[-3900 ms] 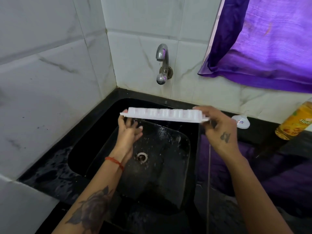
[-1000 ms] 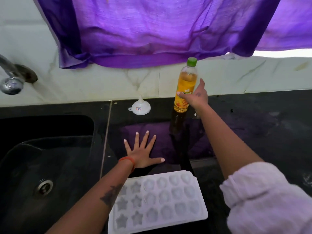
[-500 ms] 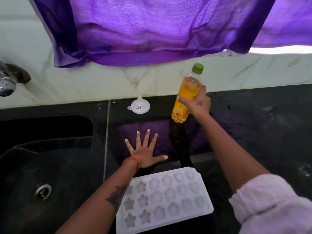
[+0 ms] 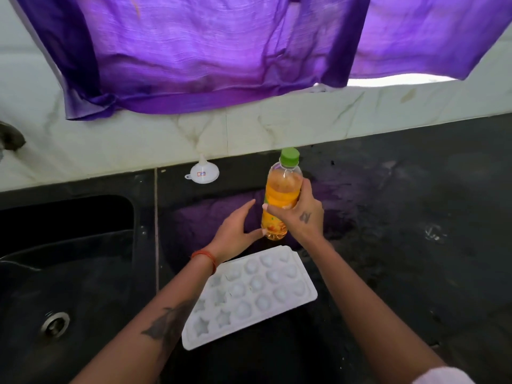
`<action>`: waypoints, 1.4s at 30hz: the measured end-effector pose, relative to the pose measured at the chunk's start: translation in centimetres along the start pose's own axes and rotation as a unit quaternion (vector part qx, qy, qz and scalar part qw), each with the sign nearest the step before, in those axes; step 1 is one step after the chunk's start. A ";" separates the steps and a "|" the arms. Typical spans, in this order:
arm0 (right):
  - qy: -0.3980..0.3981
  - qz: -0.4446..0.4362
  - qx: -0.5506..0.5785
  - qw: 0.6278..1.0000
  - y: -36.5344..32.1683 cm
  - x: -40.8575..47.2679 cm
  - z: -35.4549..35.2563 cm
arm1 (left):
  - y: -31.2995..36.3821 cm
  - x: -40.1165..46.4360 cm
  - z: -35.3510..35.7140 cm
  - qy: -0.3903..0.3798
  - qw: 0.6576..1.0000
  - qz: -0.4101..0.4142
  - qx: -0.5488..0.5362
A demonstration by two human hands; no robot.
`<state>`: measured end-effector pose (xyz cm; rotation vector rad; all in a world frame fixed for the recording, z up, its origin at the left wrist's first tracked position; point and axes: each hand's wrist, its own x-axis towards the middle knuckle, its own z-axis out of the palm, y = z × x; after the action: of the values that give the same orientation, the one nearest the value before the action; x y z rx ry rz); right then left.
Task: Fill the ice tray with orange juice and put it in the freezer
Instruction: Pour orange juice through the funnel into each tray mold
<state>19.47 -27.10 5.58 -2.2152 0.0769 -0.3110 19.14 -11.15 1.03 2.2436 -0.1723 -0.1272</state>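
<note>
A person's right hand (image 4: 300,214) wraps closed around the middle of an orange juice bottle (image 4: 281,199), held above the black counter (image 4: 415,217) with its green cap (image 4: 289,156) on and pointing toward 12 o'clock. The bottle's long axis runs almost upright, leaning slightly to 1 o'clock. The left hand (image 4: 235,231) is open, fingers spread and curved, its thumb tip at the bottle's base and gripping nothing. The white ice tray (image 4: 249,295) lies flat on the counter at 6 o'clock from the bottle, empty, cavities up, its long axis running from 8 o'clock to 2 o'clock. A small white funnel (image 4: 203,173) sits at 10 o'clock by the wall. The step in hand appears to be opening the bottle: best done by steadying the body low with one hand, twisting the cap with the other, and keeping the neck upright so nothing spills before pouring.
</note>
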 end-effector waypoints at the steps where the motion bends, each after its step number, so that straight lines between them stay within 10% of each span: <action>1: -0.015 0.001 0.010 1.000 0.1 -0.1 -0.1 | 0.9 -0.2 -0.1 -0.001 0.999 0.013 -0.034; 6: -0.165 0.019 0.048 0.985 -0.2 1.1 -3.4 | 4.8 -0.6 -0.9 0.019 0.988 0.039 -0.146; 18: -0.086 -0.224 -0.271 0.932 -7.9 5.6 -6.6 | 9.9 1.7 1.5 0.210 0.974 0.021 -0.079; 29: -0.291 -0.351 -0.245 0.856 -8.0 8.7 -9.4 | 9.4 2.1 0.9 0.176 0.981 0.032 -0.074; 42: -0.269 -0.396 -0.347 0.807 -10.0 8.6 -8.2 | 9.3 2.2 -0.5 0.099 0.987 0.025 -0.120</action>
<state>25.23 -28.64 19.97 -2.8739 -1.2592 -0.0731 20.61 -16.92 8.48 1.9947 -0.0995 0.0986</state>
